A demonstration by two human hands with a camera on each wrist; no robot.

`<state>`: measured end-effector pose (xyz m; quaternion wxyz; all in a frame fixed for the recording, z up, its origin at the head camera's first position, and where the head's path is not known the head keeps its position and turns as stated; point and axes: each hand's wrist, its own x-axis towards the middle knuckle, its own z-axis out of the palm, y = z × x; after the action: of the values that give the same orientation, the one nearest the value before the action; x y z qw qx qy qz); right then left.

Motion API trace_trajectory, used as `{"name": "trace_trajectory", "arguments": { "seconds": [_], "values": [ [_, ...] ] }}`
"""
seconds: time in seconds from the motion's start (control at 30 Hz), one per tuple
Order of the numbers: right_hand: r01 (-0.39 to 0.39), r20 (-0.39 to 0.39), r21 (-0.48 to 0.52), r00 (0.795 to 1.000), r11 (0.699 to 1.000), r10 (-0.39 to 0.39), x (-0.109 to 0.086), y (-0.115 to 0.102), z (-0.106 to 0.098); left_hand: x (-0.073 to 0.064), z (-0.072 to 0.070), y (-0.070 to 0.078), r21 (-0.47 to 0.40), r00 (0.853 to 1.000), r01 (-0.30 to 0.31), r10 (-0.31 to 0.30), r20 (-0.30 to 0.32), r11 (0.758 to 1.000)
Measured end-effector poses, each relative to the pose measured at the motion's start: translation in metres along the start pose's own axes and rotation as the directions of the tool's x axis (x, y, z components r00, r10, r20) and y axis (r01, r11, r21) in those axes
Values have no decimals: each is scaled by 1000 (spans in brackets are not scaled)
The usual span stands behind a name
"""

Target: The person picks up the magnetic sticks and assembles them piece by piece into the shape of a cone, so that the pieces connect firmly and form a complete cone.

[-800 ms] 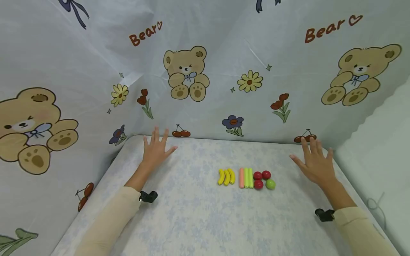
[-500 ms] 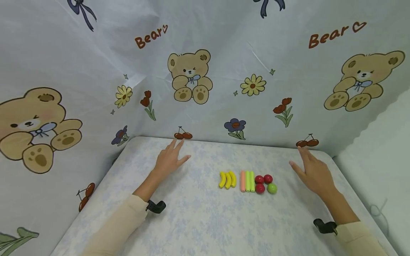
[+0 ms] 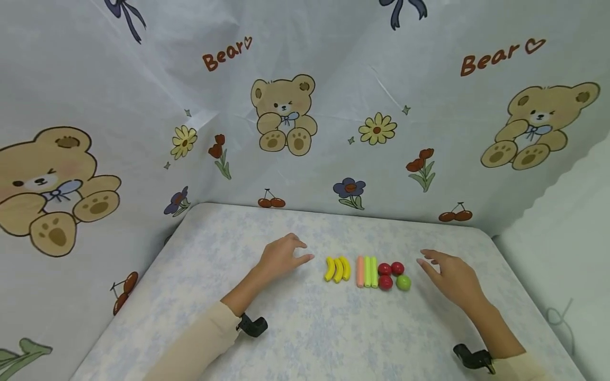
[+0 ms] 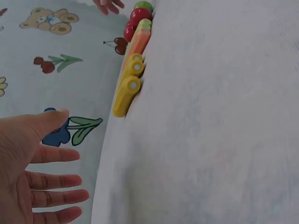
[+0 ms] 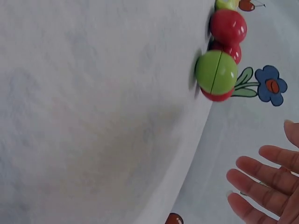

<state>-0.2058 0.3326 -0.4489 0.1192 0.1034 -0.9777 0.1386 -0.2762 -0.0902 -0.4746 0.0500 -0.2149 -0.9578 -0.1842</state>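
My left hand (image 3: 282, 257) hovers just left of three small yellow toy bananas (image 3: 338, 270), its thumb and fingers spread apart and holding nothing. To the right of the bananas lie one orange stick (image 3: 360, 272) and two light green sticks (image 3: 370, 272), side by side. Three red balls (image 3: 385, 282) and one green ball (image 3: 403, 283) are bunched at the right end of this row. The right wrist view shows a seam line across the green ball (image 5: 216, 72). My right hand (image 3: 455, 279) is over the table right of the balls, fingers loosely bent with nothing in them.
A pale blue-patterned cloth covers the table (image 3: 305, 338). Behind it rises a grey curtain (image 3: 324, 90) printed with bears and flowers. At the right a white surface (image 3: 572, 227) with a thin cord (image 3: 559, 317) borders the table.
Both hands have come down from the table's far edge toward the row, the left moving right and nearer, the right drawing back. Spread fingers have relaxed. The toys have stayed put.
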Motion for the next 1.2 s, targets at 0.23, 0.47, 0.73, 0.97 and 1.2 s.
{"name": "trace_trajectory", "arguments": {
  "seconds": [0.23,0.47,0.73,0.97,1.2],
  "values": [
    [-27,73,74,997,997,22,-5,-14,14,7,18,20,-31,999,-18,19,45,999],
    [-26,139,126,990,992,8,-7,-26,22,14,31,35,10,996,-31,30,81,999],
    [-46,217,189,976,981,4,-5,-31,25,22,42,53,68,995,44,-49,83,997],
    [-65,259,204,966,977,10,-1,-32,29,27,47,66,157,990,88,-103,95,984],
    [-72,283,218,959,973,7,0,-32,31,29,46,66,161,986,84,-106,128,983]
  ]
}}
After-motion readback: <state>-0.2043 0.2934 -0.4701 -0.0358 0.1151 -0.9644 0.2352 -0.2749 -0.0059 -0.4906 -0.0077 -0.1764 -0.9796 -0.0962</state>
